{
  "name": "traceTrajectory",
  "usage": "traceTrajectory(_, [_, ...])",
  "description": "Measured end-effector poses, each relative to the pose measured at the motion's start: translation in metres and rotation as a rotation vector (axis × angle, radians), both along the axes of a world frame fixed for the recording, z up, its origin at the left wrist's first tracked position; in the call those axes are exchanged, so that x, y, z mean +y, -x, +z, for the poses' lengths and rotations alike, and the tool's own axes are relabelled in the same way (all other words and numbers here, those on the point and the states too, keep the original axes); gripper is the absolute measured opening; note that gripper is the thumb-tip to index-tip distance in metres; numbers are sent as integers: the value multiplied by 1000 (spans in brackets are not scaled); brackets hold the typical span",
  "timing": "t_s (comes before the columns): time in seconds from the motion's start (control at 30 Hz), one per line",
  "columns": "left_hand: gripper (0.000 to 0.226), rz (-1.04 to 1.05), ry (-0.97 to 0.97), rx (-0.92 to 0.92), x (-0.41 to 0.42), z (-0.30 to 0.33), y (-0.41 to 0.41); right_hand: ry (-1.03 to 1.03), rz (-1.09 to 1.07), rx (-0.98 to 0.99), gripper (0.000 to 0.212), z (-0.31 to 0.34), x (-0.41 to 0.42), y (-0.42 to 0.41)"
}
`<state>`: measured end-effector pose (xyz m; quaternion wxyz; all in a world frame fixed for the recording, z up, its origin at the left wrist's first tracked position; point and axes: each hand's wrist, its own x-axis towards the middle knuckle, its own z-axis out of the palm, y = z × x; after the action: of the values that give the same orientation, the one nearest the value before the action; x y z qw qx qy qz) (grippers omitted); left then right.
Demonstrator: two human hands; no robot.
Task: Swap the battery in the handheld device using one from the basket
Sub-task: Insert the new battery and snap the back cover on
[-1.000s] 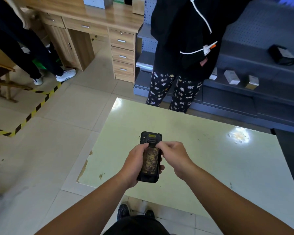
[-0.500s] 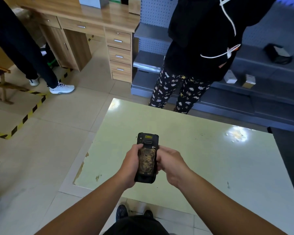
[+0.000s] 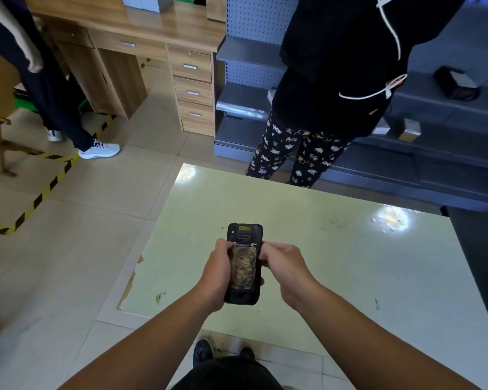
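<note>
Handheld device held back-up over the bench, long axis 12-to-6. Left hand wraps its 9 o'clock side — right hand pinches at 3. Basket unseen.

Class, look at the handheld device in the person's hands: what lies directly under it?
Under the handheld device, gripped by the left hand and right hand, is the pale green table. The device and hands cover the patch directly below.

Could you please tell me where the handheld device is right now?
In the head view it sits low at centre, the handheld device held back-up between the left hand and right hand, above the pale green table.
</note>
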<state>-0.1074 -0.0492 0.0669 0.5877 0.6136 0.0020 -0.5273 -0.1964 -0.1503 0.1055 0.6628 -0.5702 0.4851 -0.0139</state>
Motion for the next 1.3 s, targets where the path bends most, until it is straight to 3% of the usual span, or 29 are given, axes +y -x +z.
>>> traceTrajectory(0.07, [62, 3, 2, 9, -1, -1, 0, -3, 0, 0, 27, 0, 1, 2])
traceTrajectory(0.17, [63, 5, 3, 6, -2, -3, 1, 111, 36, 41, 9, 2, -1, 1])
traceTrajectory(0.2, [63, 15, 0, 4, -2, -2, 1, 201, 95, 66, 21, 2, -3, 2])
traceTrajectory(0.27, [68, 37, 12, 8, -2, -3, 2, 465, 295, 147, 74, 1, -6, 0])
traceTrajectory(0.33, [78, 26, 29, 30, -3, -2, 3, 661, 468, 216, 86, 1, -1, -7])
traceTrajectory(0.47, [89, -26, 33, 65, -3, -5, 2, 747, 592, 424, 82, -1, 1, -23])
traceTrajectory(0.57, [91, -90, 29, 60, 0, -8, 0, 697, 597, 452, 69, 0, -3, -28])
traceTrajectory(0.67, [86, -151, -8, -4, 2, -10, -5, 685, 578, 451, 68, -1, -10, -28])
traceTrajectory(0.77, [60, -183, -130, -281, 8, -20, -16, 716, 554, 489, 74, -2, -16, -29])
traceTrajectory(0.87, [25, -353, -362, -929, 26, -46, -32, 725, 569, 535, 73, -10, -19, -31])
traceTrajectory(0.93, [27, -425, -412, -1254, 37, -62, -41, 710, 575, 556, 72, -19, -18, -34])
traceTrajectory(1.07, [38, -535, -428, -1454, 42, -74, -55, 707, 584, 601, 72, -47, -14, -43])
traceTrajectory(1.3, [38, -573, -423, -1575, 36, -95, -77, 704, 548, 669, 75, -112, -14, -72])
